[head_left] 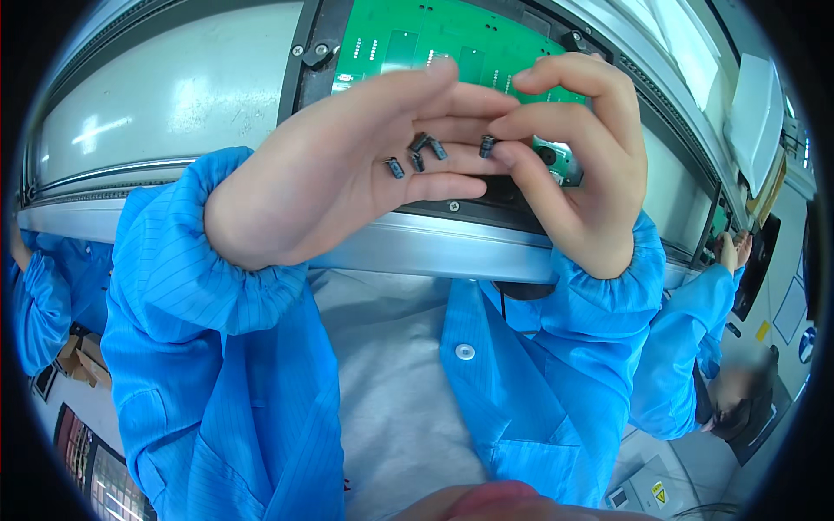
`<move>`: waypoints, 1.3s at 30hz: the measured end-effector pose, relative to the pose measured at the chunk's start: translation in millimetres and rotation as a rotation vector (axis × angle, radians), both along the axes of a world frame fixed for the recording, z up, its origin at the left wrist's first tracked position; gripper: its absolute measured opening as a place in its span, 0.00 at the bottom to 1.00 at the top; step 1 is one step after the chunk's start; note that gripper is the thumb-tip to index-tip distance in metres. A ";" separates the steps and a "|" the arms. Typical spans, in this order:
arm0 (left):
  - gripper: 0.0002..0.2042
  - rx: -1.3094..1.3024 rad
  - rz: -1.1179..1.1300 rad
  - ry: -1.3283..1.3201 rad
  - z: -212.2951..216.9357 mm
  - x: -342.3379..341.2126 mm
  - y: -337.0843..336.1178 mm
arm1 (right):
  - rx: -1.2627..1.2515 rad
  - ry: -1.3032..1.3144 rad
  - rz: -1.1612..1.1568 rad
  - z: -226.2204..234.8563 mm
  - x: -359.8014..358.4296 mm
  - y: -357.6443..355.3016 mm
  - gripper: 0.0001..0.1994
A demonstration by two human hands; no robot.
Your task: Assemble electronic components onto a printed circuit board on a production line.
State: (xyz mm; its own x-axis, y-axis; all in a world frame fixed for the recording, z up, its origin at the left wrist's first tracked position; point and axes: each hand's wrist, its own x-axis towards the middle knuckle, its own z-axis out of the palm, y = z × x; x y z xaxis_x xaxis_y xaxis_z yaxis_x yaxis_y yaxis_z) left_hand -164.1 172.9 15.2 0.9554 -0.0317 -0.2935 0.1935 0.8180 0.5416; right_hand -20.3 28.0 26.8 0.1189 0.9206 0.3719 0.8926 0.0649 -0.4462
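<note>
My left hand (347,143) is cupped palm up, its fingers stretched toward the right. Several small dark cylindrical capacitors (438,150) lie loose on its fingers near the palm. Between the thumb and index finger of my right hand (599,139) a single capacitor (487,146) is pinched, just over the left fingers. Both hands are above a green circuit board (469,35) set in a dark frame (304,78). The hands cover much of the board's near part.
A metal rail (417,247) runs along the near side, between my body and the board. Pale conveyor surface (174,95) extends to the left. At the right a co-worker's blue sleeve (686,347) and hands show; another blue-sleeved person (43,295) is at the far left.
</note>
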 end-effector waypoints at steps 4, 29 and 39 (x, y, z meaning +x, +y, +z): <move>0.22 0.186 -0.113 0.035 4.9 -2.3 2.4 | 0.052 0.314 -0.054 -2.0 -1.2 -2.4 0.08; 0.08 0.341 -0.088 0.102 12.0 -0.3 -0.5 | 0.115 0.392 -0.074 0.5 -10.4 -2.1 0.08; 0.10 0.379 -0.073 0.082 13.2 -2.1 0.1 | 0.024 0.412 -0.077 12.3 4.7 -8.6 0.06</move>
